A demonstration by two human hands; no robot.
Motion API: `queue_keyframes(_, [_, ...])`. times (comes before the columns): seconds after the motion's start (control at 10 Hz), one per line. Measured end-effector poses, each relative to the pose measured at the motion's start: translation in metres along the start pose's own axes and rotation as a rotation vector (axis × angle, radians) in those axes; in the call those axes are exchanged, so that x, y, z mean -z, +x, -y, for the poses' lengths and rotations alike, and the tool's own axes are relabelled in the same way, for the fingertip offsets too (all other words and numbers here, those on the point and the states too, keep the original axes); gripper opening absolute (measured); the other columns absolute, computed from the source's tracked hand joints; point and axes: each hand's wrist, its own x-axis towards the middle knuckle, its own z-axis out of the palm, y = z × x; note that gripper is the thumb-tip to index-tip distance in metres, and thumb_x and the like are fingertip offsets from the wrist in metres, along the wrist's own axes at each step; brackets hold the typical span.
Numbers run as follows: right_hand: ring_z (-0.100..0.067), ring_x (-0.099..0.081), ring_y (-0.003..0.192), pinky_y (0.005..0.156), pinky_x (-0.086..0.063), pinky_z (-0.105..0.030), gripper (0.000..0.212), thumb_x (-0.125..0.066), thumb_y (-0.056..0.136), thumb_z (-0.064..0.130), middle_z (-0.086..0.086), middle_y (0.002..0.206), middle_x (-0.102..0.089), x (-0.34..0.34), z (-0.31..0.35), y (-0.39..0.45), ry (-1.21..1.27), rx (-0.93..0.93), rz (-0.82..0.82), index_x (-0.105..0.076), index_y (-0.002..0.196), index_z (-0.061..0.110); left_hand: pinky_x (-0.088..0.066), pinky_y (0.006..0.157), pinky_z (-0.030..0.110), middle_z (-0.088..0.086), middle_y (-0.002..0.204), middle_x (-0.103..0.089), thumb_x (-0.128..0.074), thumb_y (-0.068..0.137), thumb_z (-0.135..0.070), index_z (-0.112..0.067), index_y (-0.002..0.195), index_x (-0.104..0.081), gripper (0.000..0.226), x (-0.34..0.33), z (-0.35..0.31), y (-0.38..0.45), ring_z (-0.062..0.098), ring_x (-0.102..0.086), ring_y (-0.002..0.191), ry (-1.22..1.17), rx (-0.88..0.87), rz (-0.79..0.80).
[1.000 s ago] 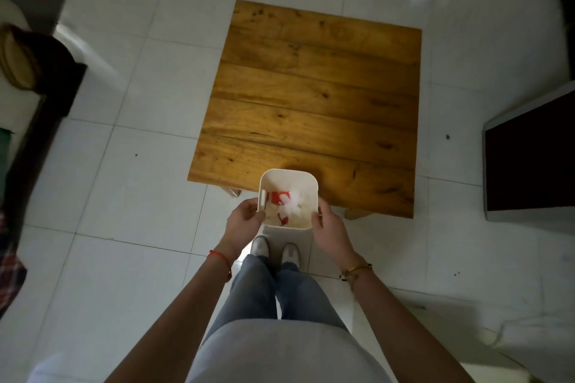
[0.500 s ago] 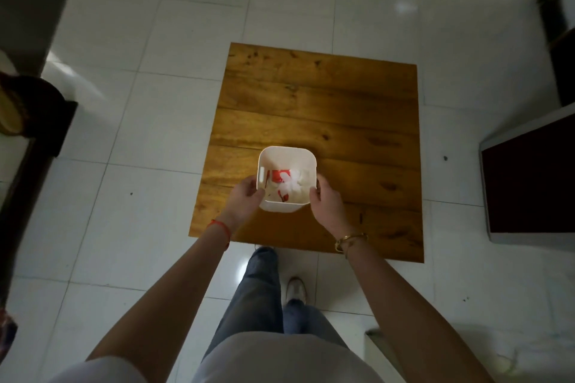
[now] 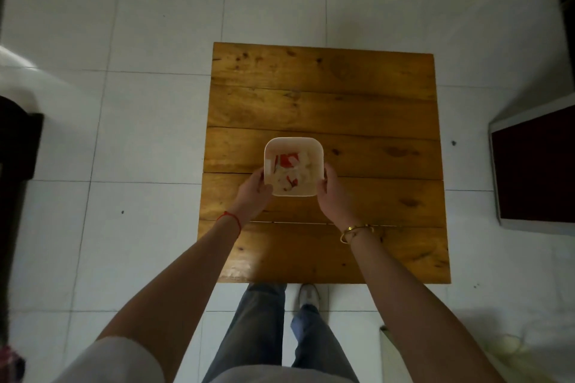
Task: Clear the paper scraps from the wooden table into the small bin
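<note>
A small white bin (image 3: 314, 146) with rounded corners is over the middle of the wooden table (image 3: 323, 93). White and red paper scraps (image 3: 287, 171) lie inside it. My left hand (image 3: 253, 191) grips the bin's left side and my right hand (image 3: 334, 196) grips its right side. Whether the bin rests on the tabletop or hangs just above it cannot be told. No scraps show on the table's planks.
White floor tiles surround the table. A dark panel with a pale frame (image 3: 535, 171) lies on the floor to the right. Dark furniture (image 3: 18, 146) stands at the left edge. My legs and a shoe (image 3: 309, 295) are at the table's near edge.
Both hands have carried the bin forward from beyond the table's near edge to over its middle. I have stepped closer, so the table now sits lower and nearer in view.
</note>
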Motion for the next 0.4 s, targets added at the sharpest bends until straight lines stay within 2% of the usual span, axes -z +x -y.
queue_keyframes(0.1, [-0.004,-0.049,0.051,0.037,-0.031,-0.013,0.046,-0.038,0.102,0.026,0.008,0.079,-0.059,-0.001,0.001,0.000,-0.002,-0.001,-0.013,-0.027,0.146,0.023,-0.050,0.073,0.022,0.009,0.122,-0.063,-0.048,0.091,-0.011,-0.015,0.135,-0.048,0.044,0.001,0.002,0.001,0.024,-0.060,0.110,-0.005,-0.009,-0.005])
queue_keyframes(0.2, [-0.010,-0.061,0.066,0.046,-0.043,-0.017,0.052,-0.040,0.100,0.037,-0.001,0.105,-0.066,0.000,-0.003,-0.002,0.010,0.001,-0.001,-0.025,0.148,0.023,-0.052,0.080,0.027,0.007,0.123,-0.062,-0.049,0.093,-0.014,-0.018,0.137,-0.047,0.045,0.002,0.005,0.001,0.023,-0.059,0.113,-0.013,-0.037,-0.001])
queue_keyframes(0.3, [-0.023,-0.059,0.113,0.071,-0.047,-0.022,0.058,-0.039,0.099,0.045,-0.002,0.145,-0.046,0.010,-0.002,-0.012,-0.022,0.000,0.007,-0.023,0.150,0.023,-0.050,0.078,0.027,0.002,0.119,-0.062,-0.051,0.093,-0.020,-0.017,0.135,-0.048,0.042,0.005,0.000,-0.012,0.021,-0.061,0.108,0.088,-0.060,-0.079])
queue_keyframes(0.4, [-0.022,-0.041,0.136,0.102,-0.043,-0.035,0.054,-0.042,0.099,0.040,-0.002,0.152,-0.038,0.027,-0.003,-0.019,-0.132,0.065,-0.056,-0.030,0.148,0.020,-0.046,0.076,0.028,0.005,0.117,-0.063,-0.054,0.093,-0.028,-0.014,0.132,-0.049,0.042,0.010,-0.001,-0.026,0.020,-0.060,0.102,0.304,-0.130,-0.239])
